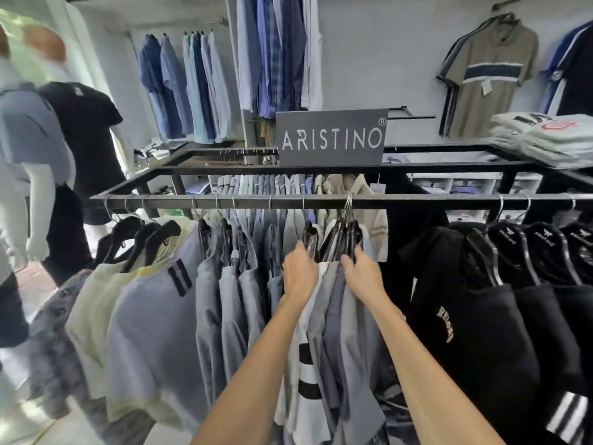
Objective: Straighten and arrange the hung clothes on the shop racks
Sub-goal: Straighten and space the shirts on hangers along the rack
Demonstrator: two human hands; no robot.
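Observation:
A black rail [401, 197] runs across the view with shirts on black hangers. A tight bunch of grey and white shirts [337, 303] hangs at its middle, its hooks crowded together [349, 203]. My left hand [300, 273] grips the left side of that bunch at the shoulders, fingers curled in among the hangers. My right hand [364, 271] holds the right side of the bunch, fingers curled over the hanger shoulders. Pale blue, cream and grey shirts [154, 303] hang spread out to the left. Black shirts [487, 316] hang to the right.
A dark brand sign [332, 138] stands on the rack top. Folded pale shirts [552, 139] are stacked at the right. Two mannequins [48, 162] stand at the left. More shirts [189, 88] hang along the back wall, and a khaki polo [491, 75] at right.

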